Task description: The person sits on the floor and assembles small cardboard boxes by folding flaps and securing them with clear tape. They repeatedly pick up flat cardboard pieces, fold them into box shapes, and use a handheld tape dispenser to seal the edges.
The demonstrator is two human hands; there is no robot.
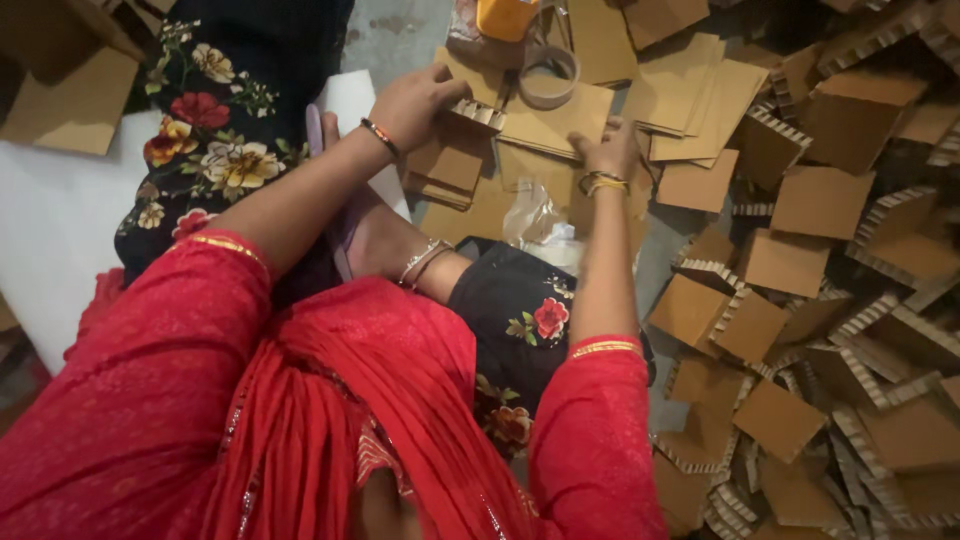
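Left hand (415,100) pinching small corrugated block (478,115) at far centre, over flat cardboard stack (550,125) on floor. Right hand (608,150) flat, released, pressing stack. Risk: block slips from fingertip pinch, stack shifts, tape roll (548,78) crowding.

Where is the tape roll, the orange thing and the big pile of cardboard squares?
tape roll (548,76), head view, on its ring wall
orange thing (505,17), head view, its middle
cardboard pile (822,200), head view, one flat square

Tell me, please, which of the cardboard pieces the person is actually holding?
The small corrugated piece gripped by the left hand, raised above the flat sheets; the others lie loose on the floor.
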